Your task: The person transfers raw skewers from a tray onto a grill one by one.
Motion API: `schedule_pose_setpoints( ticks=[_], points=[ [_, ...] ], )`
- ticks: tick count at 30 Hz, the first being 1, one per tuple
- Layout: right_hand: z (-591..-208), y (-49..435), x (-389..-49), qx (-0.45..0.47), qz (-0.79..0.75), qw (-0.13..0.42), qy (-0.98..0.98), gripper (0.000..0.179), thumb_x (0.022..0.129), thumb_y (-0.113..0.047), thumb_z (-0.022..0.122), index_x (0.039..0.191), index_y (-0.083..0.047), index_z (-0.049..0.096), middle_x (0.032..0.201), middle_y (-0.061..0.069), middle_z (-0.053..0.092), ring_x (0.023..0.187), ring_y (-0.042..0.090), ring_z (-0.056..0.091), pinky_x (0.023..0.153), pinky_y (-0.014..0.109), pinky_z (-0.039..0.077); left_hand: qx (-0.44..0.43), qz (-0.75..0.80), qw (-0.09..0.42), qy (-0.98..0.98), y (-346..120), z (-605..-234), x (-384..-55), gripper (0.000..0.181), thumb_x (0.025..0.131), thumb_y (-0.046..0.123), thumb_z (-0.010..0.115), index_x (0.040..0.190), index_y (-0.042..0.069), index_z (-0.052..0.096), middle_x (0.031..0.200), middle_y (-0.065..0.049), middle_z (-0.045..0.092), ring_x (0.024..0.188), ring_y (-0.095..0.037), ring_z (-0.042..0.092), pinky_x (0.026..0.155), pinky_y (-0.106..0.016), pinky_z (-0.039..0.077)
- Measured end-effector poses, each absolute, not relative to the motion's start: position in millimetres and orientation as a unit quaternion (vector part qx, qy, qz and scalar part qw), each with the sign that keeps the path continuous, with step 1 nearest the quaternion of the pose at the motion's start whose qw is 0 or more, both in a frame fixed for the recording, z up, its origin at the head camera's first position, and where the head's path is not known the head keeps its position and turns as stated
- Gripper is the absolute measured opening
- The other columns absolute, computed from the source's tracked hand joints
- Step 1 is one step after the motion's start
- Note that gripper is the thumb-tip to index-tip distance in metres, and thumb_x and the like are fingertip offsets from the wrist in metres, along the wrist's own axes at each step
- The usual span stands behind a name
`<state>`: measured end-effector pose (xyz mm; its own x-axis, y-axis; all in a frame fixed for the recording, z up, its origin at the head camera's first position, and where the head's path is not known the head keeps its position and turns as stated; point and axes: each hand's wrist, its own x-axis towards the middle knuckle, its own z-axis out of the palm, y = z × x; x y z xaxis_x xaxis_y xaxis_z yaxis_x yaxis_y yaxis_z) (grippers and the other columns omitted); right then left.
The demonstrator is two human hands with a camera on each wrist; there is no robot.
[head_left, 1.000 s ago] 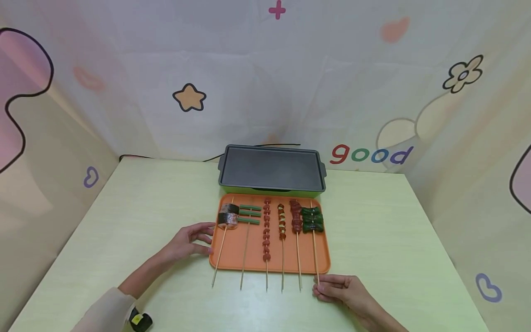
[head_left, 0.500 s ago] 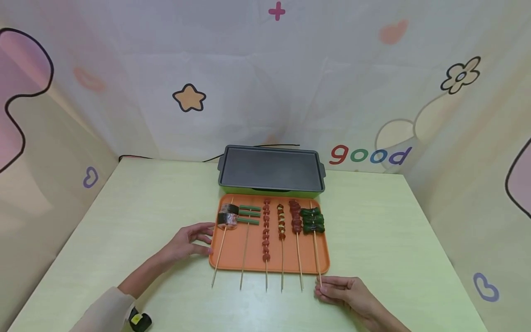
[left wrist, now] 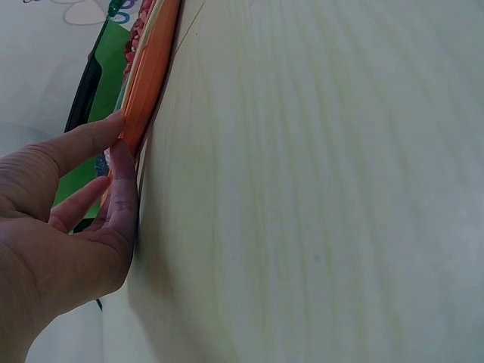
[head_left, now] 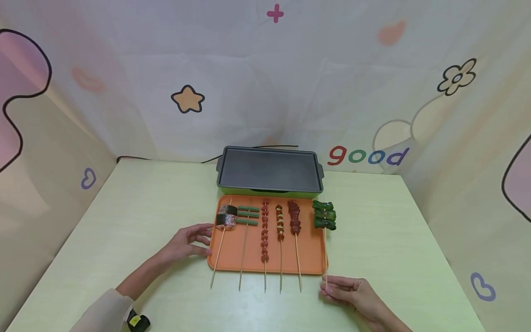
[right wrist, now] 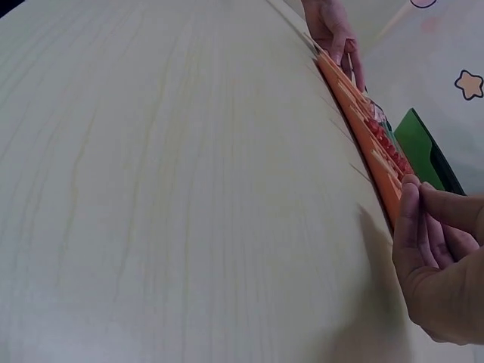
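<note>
My right hand (head_left: pixel 350 295) pinches the bare lower end of a skewer of green peppers (head_left: pixel 324 215), whose peppers overlap the right edge of the orange tray (head_left: pixel 253 251). On the left, my left hand (head_left: pixel 188 240) touches the tray's side with extended, spread fingers; its fingertips meet the orange rim in the left wrist view. Lying side by side across the tray are skewers of dark-skinned fish-like chunks (head_left: pixel 226 216), green bean-like sticks (head_left: pixel 247 215), small red pieces (head_left: pixel 264 230), red and yellow pieces (head_left: pixel 280 223) and dark red meat (head_left: pixel 294 216).
Behind the tray stands a rectangular electric grill (head_left: pixel 269 169) with a dark flat plate and green base. A black cord (head_left: pixel 134 157) runs along the table's back edge. A printed curtain (head_left: pixel 257 83) surrounds the pale wooden table (head_left: pixel 386 230).
My right hand has drawn the green pepper skewer to the right, from on the tray to over its right edge. The left hand stays at the tray's left side.
</note>
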<state>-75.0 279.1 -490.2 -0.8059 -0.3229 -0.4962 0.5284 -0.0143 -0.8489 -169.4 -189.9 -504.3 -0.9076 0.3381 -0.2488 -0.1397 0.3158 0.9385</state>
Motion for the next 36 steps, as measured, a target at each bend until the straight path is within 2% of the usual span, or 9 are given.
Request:
schedule_pose_setpoints(
  ticks=[11, 18, 24, 36],
  points=[
    [-472.3, 288.8, -94.2, 0.067, -0.686, 0.271, 0.672, 0.055, 0.098, -0.008, 0.067, 0.142, 0.018, 0.046, 0.116, 0.008, 0.077, 0.103, 0.010, 0.075, 0.094, 0.030, 0.058, 0.073, 0.585, 0.204, 0.781, -191.3, -505.0, -166.8, 0.073, 0.086, 0.008, 0.081, 0.150, -0.002, 0.046, 0.134, -0.025, 0.060, 0.110, -0.021, 0.066, 0.084, -0.020, 0.053],
    [-457.8, 290.0, -119.5, 0.026, -0.692, 0.250, 0.676, 0.057, 0.099, -0.009, 0.066, 0.144, 0.018, 0.044, 0.113, 0.001, 0.078, 0.102, 0.008, 0.074, 0.096, 0.028, 0.057, 0.067, 0.583, 0.206, 0.783, -191.6, -503.1, -167.3, 0.072, 0.086, 0.010, 0.081, 0.149, -0.001, 0.047, 0.134, -0.024, 0.060, 0.111, -0.022, 0.065, 0.086, -0.019, 0.053],
    [-451.6, 285.8, -142.4, 0.005, -0.694, 0.238, 0.680, 0.059, 0.099, -0.009, 0.066, 0.144, 0.020, 0.042, 0.112, 0.001, 0.078, 0.103, 0.008, 0.074, 0.097, 0.029, 0.056, 0.064, 0.579, 0.205, 0.786, -190.9, -503.8, -168.6, 0.071, 0.086, 0.009, 0.081, 0.149, 0.000, 0.048, 0.134, -0.023, 0.061, 0.112, -0.024, 0.065, 0.087, -0.019, 0.053],
    [-455.6, 278.7, -190.6, -0.006, -0.704, 0.220, 0.675, 0.059, 0.100, -0.005, 0.063, 0.146, 0.021, 0.036, 0.112, 0.000, 0.078, 0.100, 0.007, 0.074, 0.096, 0.028, 0.056, 0.069, 0.587, 0.203, 0.780, -190.5, -505.2, -169.5, 0.071, 0.086, 0.009, 0.081, 0.149, -0.001, 0.048, 0.135, -0.024, 0.060, 0.109, -0.019, 0.065, 0.087, -0.018, 0.052]
  ],
)
